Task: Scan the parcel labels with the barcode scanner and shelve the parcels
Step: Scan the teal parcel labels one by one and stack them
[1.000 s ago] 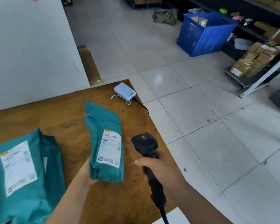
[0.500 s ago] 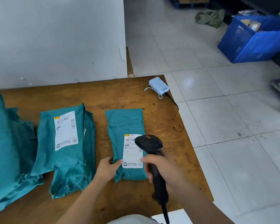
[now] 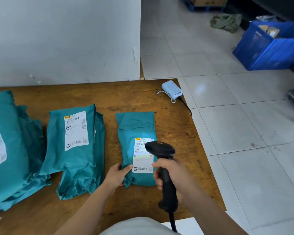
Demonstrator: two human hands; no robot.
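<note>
step: scan under way, judging by a faint greenish glow across the label [image 3: 143, 163] of the small parcel [image 3: 136, 126]
small parcel: flat on the wooden table [image 3: 173, 126], label up, rightmost of the teal bags
right hand [image 3: 178, 173]: wrapped round the handle of the scanner [image 3: 159, 148], head just above the label's right side
left hand [image 3: 116, 175]: pinches the parcel's near-left corner, thumb on top
hands: apart, either side of the parcel
done: nothing shelved that i can see
left: finish this scan, then the middle parcel [image 3: 75, 167] and the big pile [image 3: 15, 150], if not scanned, then shelve all
unknown: whether those others are already scanned
hidden: scanner head covers part of the barcode; trigger finger not visible; left fingers under the bag
cut off: big pile runs off the left edge; cable [image 3: 172, 221] leaves the bottom edge
hard to read: label print too small; no shelf clearly in view, only a blue crate [image 3: 268, 48] on the floor
</note>
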